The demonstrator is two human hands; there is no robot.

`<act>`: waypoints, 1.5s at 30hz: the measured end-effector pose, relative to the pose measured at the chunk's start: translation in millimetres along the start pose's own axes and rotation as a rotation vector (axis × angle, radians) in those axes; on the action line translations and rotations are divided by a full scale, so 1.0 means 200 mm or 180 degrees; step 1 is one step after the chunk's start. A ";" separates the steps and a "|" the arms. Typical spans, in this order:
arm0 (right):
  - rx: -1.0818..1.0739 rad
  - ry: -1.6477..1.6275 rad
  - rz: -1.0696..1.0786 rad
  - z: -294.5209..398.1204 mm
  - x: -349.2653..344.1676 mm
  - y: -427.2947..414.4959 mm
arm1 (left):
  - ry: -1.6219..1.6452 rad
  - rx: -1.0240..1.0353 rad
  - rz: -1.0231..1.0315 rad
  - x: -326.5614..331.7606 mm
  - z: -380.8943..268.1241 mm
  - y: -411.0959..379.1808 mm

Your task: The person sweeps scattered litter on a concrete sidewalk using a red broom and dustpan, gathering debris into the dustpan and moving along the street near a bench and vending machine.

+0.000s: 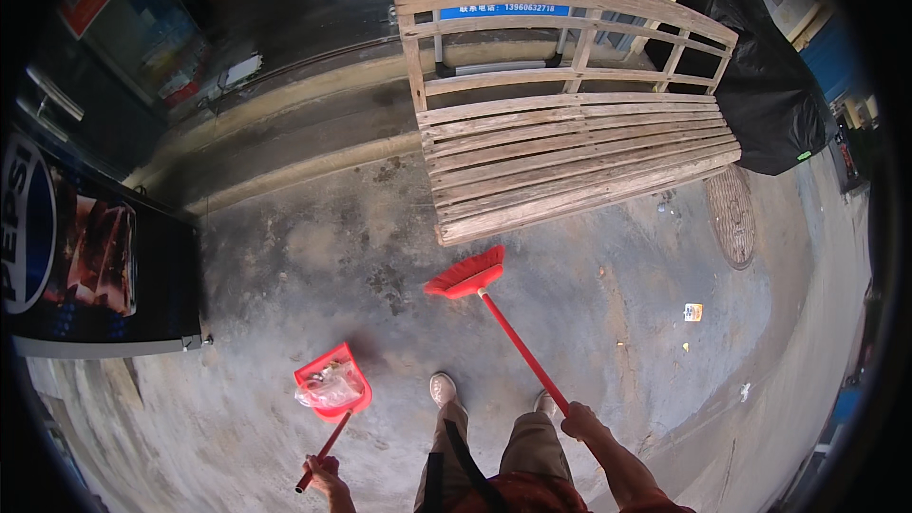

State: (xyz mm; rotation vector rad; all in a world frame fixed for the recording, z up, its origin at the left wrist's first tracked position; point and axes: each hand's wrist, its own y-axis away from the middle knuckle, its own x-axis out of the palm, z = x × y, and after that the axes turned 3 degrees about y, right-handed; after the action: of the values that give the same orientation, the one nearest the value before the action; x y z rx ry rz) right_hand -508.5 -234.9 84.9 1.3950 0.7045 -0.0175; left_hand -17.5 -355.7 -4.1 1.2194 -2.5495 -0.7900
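My right hand grips the red handle of a broom, whose red bristle head lies in front of the near left corner of a slatted wooden bench. At the lower left my left hand is closed round the handle of a red dustpan. Crumpled clear plastic and small bits of litter lie in the pan. Both my feet stand on the concrete floor between the two tools.
A black Pepsi-marked cabinet stands at the left. Steps lead to a doorway behind. Black sheeting hangs beyond the bench, near a round manhole cover. A small packet and scraps lie on the floor at right.
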 end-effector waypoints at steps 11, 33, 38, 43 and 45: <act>0.0033 0.0739 -0.0345 -0.47 -0.03 -0.48 | -0.0004 -0.0031 0.0255 0.13 -0.07 0.16; -0.0388 -0.0046 -0.0782 -0.63 -0.44 -0.81 | -0.0405 0.0271 0.0927 0.11 -0.08 0.58; -0.0037 0.0202 -0.0503 -1.27 -0.77 -0.83 | -0.0462 0.0446 0.0984 0.10 0.02 0.77; 0.0647 0.0218 -0.0279 -1.98 -0.91 -0.69 | -0.0434 0.0435 0.0548 0.14 0.12 0.98; 0.0799 0.0153 -0.0380 -2.22 -0.96 -0.59 | -0.0391 0.0308 0.0392 0.22 0.18 1.05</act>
State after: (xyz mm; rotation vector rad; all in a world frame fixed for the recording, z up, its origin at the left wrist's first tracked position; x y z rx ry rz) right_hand -905.2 65.1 65.4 1.5947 0.8468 -0.1719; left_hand -197.5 -267.8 79.8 1.0583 -2.7607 -0.7436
